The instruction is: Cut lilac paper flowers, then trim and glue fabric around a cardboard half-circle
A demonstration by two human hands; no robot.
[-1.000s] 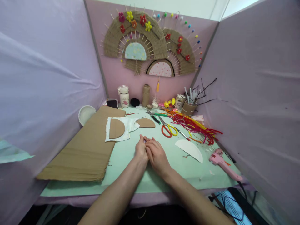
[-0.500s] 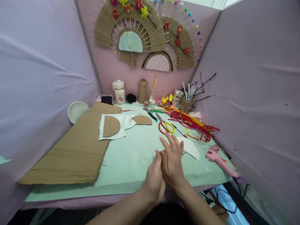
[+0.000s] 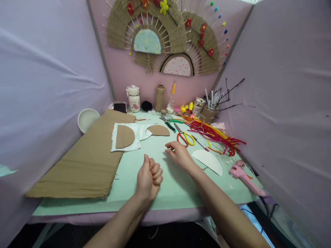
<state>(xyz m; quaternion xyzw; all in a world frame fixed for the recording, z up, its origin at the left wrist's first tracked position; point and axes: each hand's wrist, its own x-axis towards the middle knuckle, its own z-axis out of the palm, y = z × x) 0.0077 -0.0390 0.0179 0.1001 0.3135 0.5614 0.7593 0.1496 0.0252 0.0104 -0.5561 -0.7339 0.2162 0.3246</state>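
Observation:
My left hand (image 3: 148, 177) is curled into a fist with the thumb up, above the front middle of the table. Whatever it may hold is hidden by the fingers. To its right and farther in, my right hand (image 3: 178, 153) reaches over the table, palm down, its fingers loosely bent and a little apart, with nothing seen in them. Scissors with red and yellow handles (image 3: 190, 138) lie just beyond the right hand. Beside its wrist is a white half-round piece (image 3: 208, 161). A cardboard half-circle (image 3: 125, 136) rests on white cloth (image 3: 137, 144); another cardboard half-circle (image 3: 160, 130) lies to its right.
A large cardboard sheet (image 3: 77, 165) covers the table's left side. Red and orange pipe cleaners (image 3: 214, 134), pliers (image 3: 170, 126) and a pink glue gun (image 3: 244, 175) lie to the right. A twine spool (image 3: 160, 98) and white jar (image 3: 133, 99) stand at the back, below decorated woven fans (image 3: 116, 32).
My hands, together before, have come apart. The left moved left and closed into a fist; the right moved slightly up and left with its fingers bending. The view shifted slightly.

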